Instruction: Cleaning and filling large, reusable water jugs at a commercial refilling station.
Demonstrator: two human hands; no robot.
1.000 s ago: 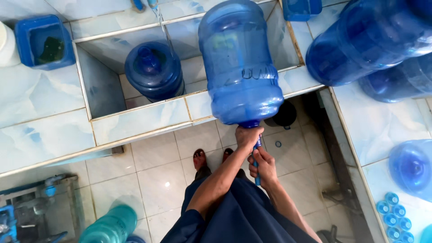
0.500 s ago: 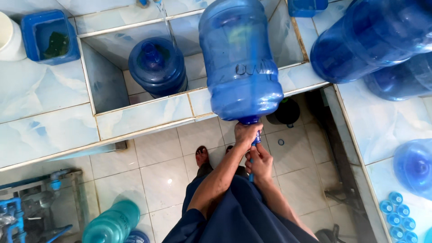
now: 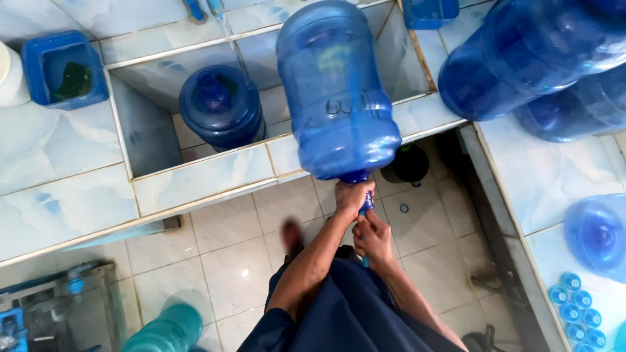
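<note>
A large blue water jug lies tilted across the tiled ledge, its neck pointing down toward me. My left hand grips the jug's neck. Just below it, my right hand is closed around a thin blue handle that runs up into the jug's mouth. What is on the handle's end inside the jug is hidden. A second blue jug stands upright in the tiled basin behind the ledge.
Two blue jugs lie on the right counter, with another jug and several blue caps nearer me. A blue tub sits at the back left. A teal bottle and a black round object are on the floor.
Both hands keep their hold at the jug's neck. The view has drifted slightly; the jug stays on the ledge.
</note>
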